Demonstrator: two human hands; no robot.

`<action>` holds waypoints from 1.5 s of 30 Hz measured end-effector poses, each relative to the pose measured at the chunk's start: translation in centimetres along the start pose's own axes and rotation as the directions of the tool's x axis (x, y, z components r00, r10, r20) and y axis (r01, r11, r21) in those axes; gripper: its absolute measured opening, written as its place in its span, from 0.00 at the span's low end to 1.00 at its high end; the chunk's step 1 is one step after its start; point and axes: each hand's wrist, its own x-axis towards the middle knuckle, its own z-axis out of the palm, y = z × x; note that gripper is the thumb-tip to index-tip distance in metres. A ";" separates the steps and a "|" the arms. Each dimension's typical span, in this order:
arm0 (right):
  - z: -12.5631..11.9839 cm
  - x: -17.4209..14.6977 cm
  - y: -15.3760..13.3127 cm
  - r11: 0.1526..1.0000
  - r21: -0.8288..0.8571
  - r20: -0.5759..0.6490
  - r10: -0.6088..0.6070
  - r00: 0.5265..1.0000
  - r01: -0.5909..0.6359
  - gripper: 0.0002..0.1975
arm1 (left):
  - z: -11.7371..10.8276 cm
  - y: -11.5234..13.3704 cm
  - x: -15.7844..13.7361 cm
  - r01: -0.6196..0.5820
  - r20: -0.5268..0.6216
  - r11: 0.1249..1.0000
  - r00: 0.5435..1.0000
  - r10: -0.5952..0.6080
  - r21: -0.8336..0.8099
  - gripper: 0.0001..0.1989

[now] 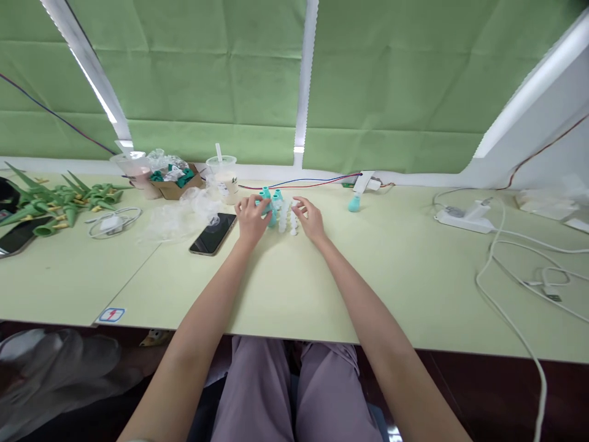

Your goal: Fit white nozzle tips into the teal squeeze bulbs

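Teal pieces [273,218] touching half-curled left fingers [256,207].

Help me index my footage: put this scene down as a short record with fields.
Surface: pale table before green fabric
Left hand: fingers at the teal pieces; grip unclear
Right hand: fingertips at the white pieces; grip unclear
Near phone: lying flat, left of the hands
Set apart: teal bulb-like object, right of the hands
Behind, left: cardboard box, cup with straw
Far left: green spiky pieces
Far right: white power strip
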 end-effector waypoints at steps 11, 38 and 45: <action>1.1 0.4 -1.5 0.759 0.595 0.084 0.268 0.960 -0.264 0.18 | -0.4 1.2 0.2 -0.273 0.128 0.956 0.950 0.286 -0.110 0.15; 1.1 -0.5 -4.4 0.995 -0.016 -0.286 -0.100 0.953 0.100 0.11 | -0.4 3.2 1.5 -0.134 0.112 0.990 0.984 0.139 -0.052 0.13; 1.5 -0.3 -4.8 1.000 0.002 -0.338 -0.017 0.941 0.019 0.10 | 0.1 4.4 1.8 -0.108 0.158 0.991 0.980 0.121 -0.083 0.11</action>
